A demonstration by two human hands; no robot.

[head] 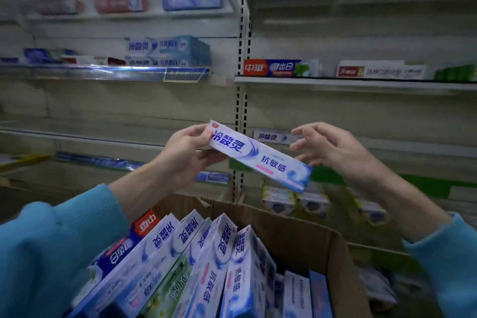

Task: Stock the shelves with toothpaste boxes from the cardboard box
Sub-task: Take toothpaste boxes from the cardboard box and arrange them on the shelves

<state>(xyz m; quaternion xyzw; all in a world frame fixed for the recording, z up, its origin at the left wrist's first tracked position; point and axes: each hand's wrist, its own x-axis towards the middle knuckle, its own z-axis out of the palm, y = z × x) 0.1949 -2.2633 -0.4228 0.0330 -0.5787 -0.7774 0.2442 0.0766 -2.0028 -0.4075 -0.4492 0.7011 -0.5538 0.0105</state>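
Observation:
My left hand (187, 153) grips the left end of a white and blue toothpaste box (260, 156), held in the air in front of the shelves and tilted down to the right. My right hand (324, 147) hovers just past the box's right end, fingers spread and relaxed, holding nothing. Below, an open cardboard box (296, 230) holds several toothpaste boxes (196, 261) standing on end. One matching toothpaste box (271, 136) lies on the shelf (413, 150) behind my hands.
The upper shelves carry stacked blue boxes (170, 50), a red and blue box (280, 67) and a white box (379, 70). A slotted upright post (241, 111) divides the two shelf bays. More packs (294, 200) sit on the low right shelf.

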